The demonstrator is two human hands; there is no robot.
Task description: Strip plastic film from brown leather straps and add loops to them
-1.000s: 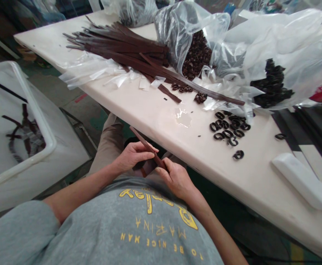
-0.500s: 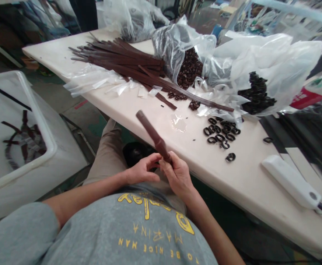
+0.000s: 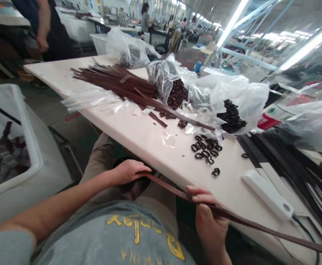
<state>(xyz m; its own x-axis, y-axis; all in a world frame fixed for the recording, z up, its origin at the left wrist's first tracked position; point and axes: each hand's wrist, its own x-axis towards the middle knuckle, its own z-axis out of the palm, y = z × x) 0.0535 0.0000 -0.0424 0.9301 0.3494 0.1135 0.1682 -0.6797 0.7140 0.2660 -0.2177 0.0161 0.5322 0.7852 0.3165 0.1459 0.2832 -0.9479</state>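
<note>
A long brown strap (image 3: 168, 186) stretches between my hands along the table's near edge. One end is pinched in the fingers of my left hand (image 3: 129, 171), above my lap. Farther along, my right hand (image 3: 209, 211) grips it between thumb and fingers, and its other part runs off past the lower right. On the table beyond lie a pile of similar brown straps (image 3: 116, 81) and a scatter of black loops (image 3: 205, 149). Brown loops (image 3: 178, 94) fill a clear plastic bag, and more black loops (image 3: 230, 117) sit in another.
The white table (image 3: 139, 143) has its edge right before me. A white corded device (image 3: 268, 195) lies at right beside black strips (image 3: 296, 173). To my left stands a white bin (image 3: 36, 147) with strap pieces inside. A person's arm (image 3: 43, 25) shows at the far left.
My hands have drawn apart, the right one moving rightward, and the strap, which was bunched up in them, is now stretched out. The view has tilted upward.
</note>
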